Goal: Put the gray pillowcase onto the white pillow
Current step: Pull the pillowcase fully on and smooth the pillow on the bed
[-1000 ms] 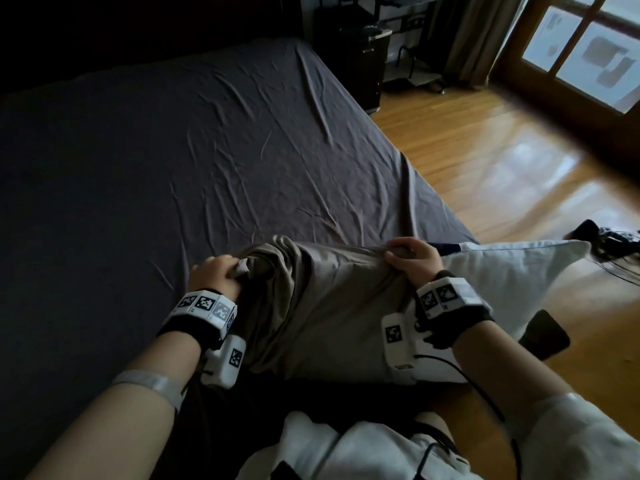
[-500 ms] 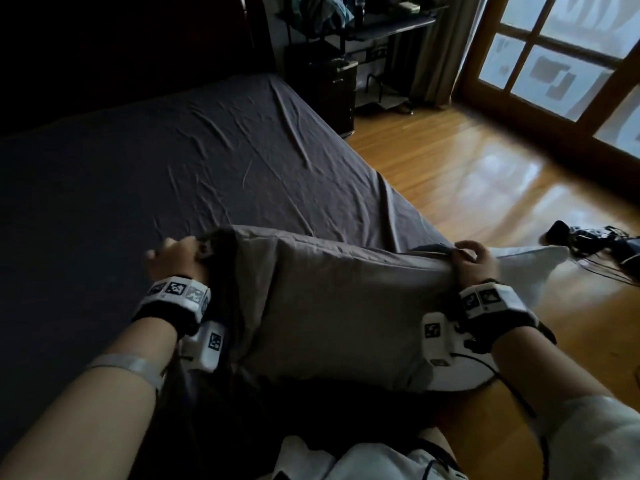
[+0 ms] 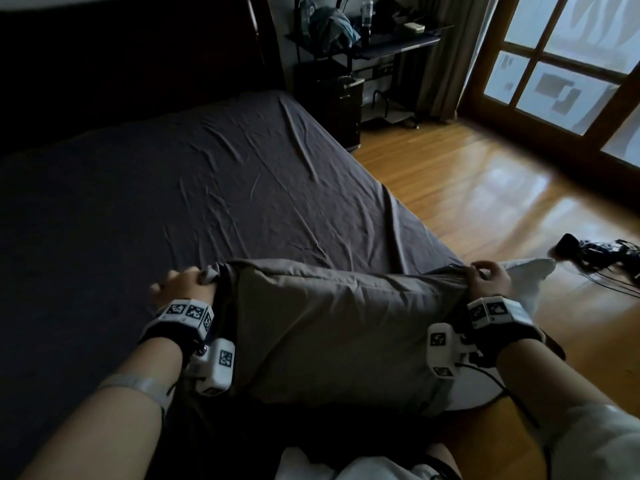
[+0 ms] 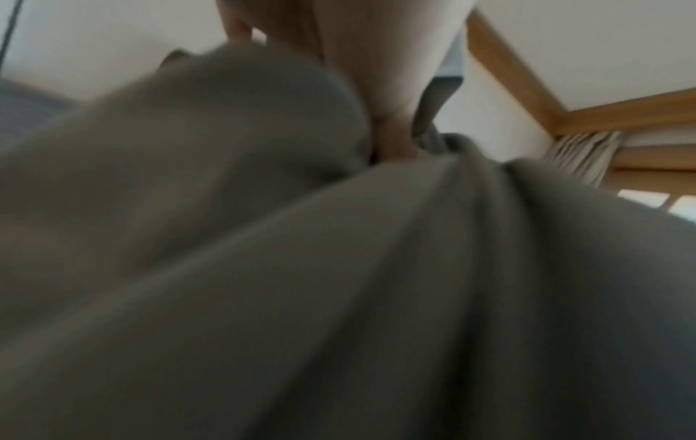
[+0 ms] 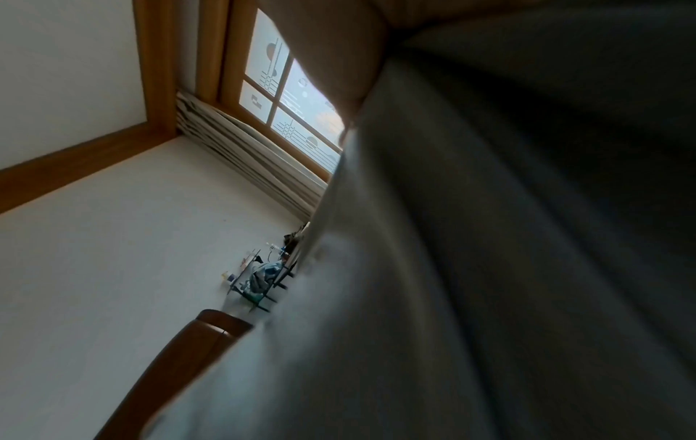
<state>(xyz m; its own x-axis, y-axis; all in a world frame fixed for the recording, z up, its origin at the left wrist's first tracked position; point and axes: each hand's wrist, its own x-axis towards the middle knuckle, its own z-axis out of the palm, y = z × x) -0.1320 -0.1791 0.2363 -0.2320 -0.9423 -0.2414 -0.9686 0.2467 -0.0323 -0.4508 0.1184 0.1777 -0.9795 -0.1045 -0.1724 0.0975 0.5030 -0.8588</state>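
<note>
Gray pillowcase [image 3: 332,327] drawn over most of white pillow [image 3: 530,275] at bed's near edge. Left hand [image 3: 183,284] and right hand [image 3: 486,280] pinching bunched cloth. Risk: uneven pulling, pillow corner snagging uncovered.

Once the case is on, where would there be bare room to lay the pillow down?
The dark sheet lies bare from the headboard to the pillowcase. Crowded: the near edge with both hands, and cables on the floor.
</note>
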